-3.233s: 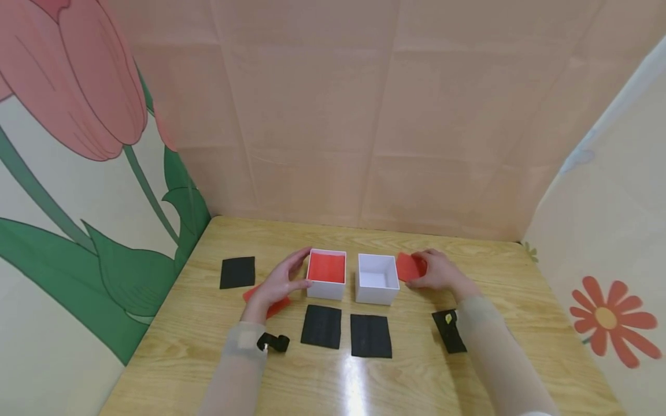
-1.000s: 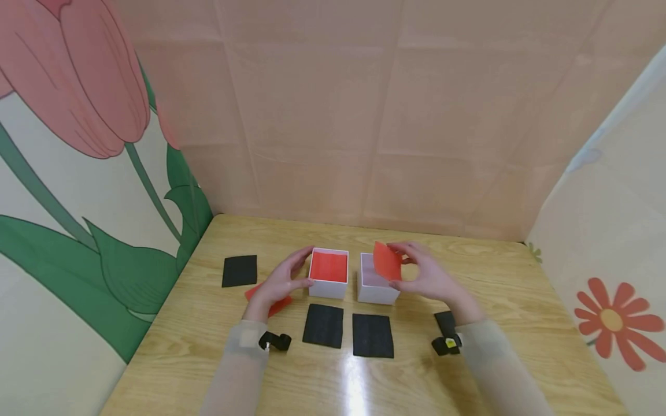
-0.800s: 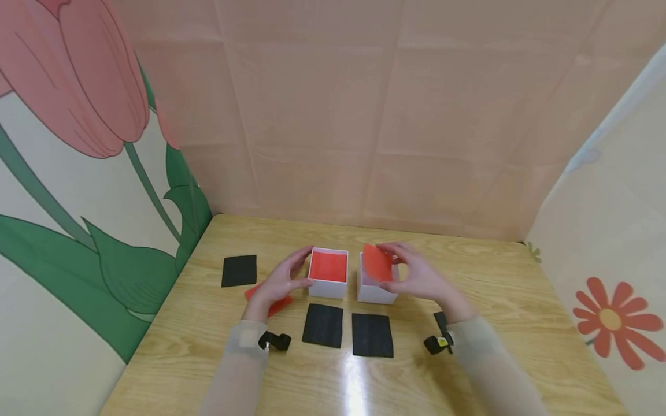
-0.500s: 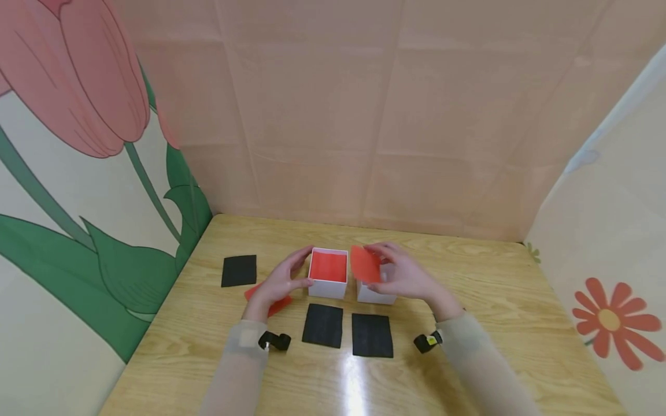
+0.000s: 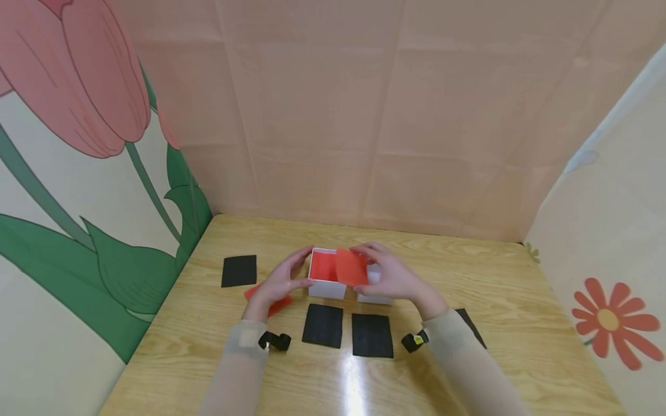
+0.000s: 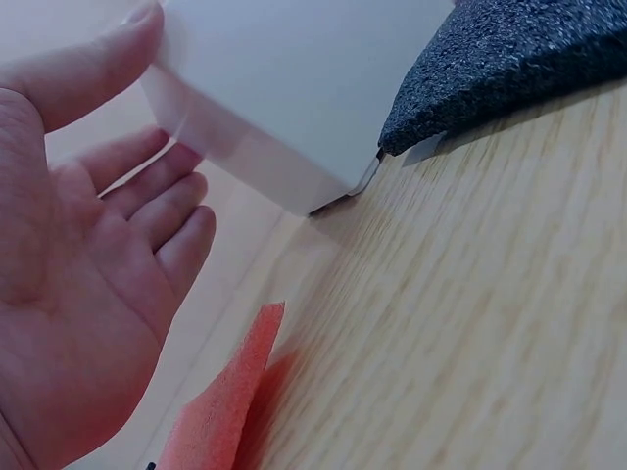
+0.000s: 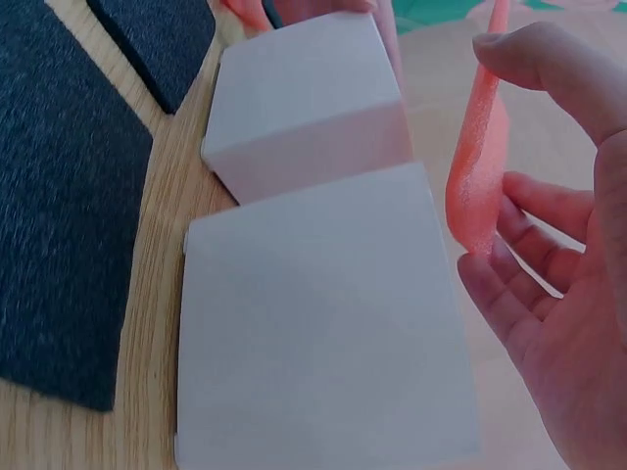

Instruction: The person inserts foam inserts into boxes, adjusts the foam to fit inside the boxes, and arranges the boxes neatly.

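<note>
My right hand (image 5: 391, 278) pinches a red foam square (image 5: 351, 267) between thumb and fingers, tilted above the right edge of the left white box (image 5: 326, 289). In the right wrist view the red foam square (image 7: 477, 176) is seen nearly edge-on. Red foam (image 5: 321, 266) lies inside that left box. My left hand (image 5: 283, 279) holds the box by its left side, thumb at the near corner and fingertips at the far one. Beside it stands the right white box (image 5: 373, 299), partly hidden behind my right hand.
Two black foam squares, one left (image 5: 322, 326) and one right (image 5: 372, 335), lie in front of the boxes. Another black square (image 5: 239, 271) is at far left. A red foam piece (image 5: 280, 305) lies under my left wrist. My right forearm partly covers a black piece (image 5: 471, 327).
My right hand has picked up the red foam square from the right of the boxes and carried it left, over the right box to the left one. The left hand has stayed in place.
</note>
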`<state>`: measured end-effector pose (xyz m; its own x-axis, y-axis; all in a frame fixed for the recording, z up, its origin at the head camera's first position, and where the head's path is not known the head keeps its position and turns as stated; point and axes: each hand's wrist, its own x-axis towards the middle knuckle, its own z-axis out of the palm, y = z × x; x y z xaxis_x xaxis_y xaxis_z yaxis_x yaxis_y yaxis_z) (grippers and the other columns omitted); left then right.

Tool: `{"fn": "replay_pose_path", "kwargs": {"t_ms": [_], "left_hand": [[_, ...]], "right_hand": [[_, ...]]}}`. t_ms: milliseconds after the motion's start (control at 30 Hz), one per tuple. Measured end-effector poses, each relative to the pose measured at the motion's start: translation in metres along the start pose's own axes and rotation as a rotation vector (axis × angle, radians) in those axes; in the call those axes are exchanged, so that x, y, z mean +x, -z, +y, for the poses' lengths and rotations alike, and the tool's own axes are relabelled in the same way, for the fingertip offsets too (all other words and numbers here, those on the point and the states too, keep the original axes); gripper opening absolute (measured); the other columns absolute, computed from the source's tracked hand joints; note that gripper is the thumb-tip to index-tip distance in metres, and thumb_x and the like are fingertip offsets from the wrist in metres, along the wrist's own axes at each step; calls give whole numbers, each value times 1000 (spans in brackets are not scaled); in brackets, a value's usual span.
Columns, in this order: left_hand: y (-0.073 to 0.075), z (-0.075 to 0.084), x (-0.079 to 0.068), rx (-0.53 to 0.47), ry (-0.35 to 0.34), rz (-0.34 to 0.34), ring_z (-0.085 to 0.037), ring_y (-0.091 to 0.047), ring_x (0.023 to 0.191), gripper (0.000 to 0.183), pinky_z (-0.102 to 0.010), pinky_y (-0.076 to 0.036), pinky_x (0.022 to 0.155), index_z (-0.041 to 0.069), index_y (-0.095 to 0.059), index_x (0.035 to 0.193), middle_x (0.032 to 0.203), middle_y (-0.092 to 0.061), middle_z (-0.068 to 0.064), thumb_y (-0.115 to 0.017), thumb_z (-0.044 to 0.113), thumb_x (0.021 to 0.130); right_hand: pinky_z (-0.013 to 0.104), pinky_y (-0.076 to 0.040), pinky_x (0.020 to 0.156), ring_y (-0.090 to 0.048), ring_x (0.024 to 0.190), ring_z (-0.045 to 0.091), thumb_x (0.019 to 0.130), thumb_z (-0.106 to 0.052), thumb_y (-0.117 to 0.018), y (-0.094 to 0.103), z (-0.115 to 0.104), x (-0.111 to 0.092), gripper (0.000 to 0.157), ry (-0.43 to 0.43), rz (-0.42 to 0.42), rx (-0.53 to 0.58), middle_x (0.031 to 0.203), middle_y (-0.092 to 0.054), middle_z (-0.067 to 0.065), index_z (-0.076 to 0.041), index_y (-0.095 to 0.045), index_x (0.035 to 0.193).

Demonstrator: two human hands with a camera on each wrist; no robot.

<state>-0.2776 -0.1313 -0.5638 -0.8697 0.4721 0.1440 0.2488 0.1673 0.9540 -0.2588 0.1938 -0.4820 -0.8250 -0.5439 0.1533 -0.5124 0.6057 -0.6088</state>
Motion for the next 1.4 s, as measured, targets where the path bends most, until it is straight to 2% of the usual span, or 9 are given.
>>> {"fn": "replay_pose_path", "kwargs": {"t_ms": [233, 533, 667, 833, 1100, 1400], "left_hand": [[0, 1, 0, -16, 5, 1, -27, -28, 161, 88, -46, -26, 128, 17, -35, 169, 174, -32, -5, -83, 15, 95], [0, 0, 1, -33, -15, -10, -31, -27, 161, 88, -50, -25, 128, 12, -34, 169, 174, -31, -9, -82, 11, 95], [0, 2, 0, -46, -1, -5, -27, -29, 160, 87, -47, -27, 128, 15, -35, 169, 173, -33, -4, -82, 13, 96], [1, 5, -1, -50, 3, -10, -26, -28, 160, 89, -47, -26, 128, 13, -32, 169, 173, -33, -3, -82, 15, 96], [1, 6, -1, -44, -21, -19, -27, -27, 161, 88, -47, -24, 129, 9, -32, 169, 174, -32, -5, -81, 11, 96], [1, 8, -2, -41, -11, -13, -27, -27, 161, 86, -48, -25, 129, 17, -35, 169, 173, -33, -4, -81, 12, 96]], "right_hand": [[48, -60, 98, -55, 126, 22, 80, -32, -92, -6, -7, 7, 84, 16, -6, -27, 148, -53, -2, -20, -56, 155], [52, -61, 94, -58, 123, 22, 77, -37, -94, -12, -18, 17, 90, 1, -17, -46, 148, -53, -2, -19, -55, 156], [49, -61, 94, -57, 124, 22, 77, -38, -94, -14, -23, 22, 90, 4, -15, -72, 147, -54, -1, -18, -55, 156], [44, -60, 92, -55, 124, 21, 79, -39, -93, -16, -27, 28, 89, -13, -25, -103, 146, -55, -2, -19, -55, 156], [47, -60, 94, -54, 126, 23, 80, -42, -90, -22, -32, 34, 88, -39, -30, -116, 148, -54, -1, -16, -55, 156], [48, -60, 95, -54, 128, 24, 80, -47, -89, -25, -35, 40, 88, -41, -21, -161, 150, -55, 0, -19, -55, 157]]}}
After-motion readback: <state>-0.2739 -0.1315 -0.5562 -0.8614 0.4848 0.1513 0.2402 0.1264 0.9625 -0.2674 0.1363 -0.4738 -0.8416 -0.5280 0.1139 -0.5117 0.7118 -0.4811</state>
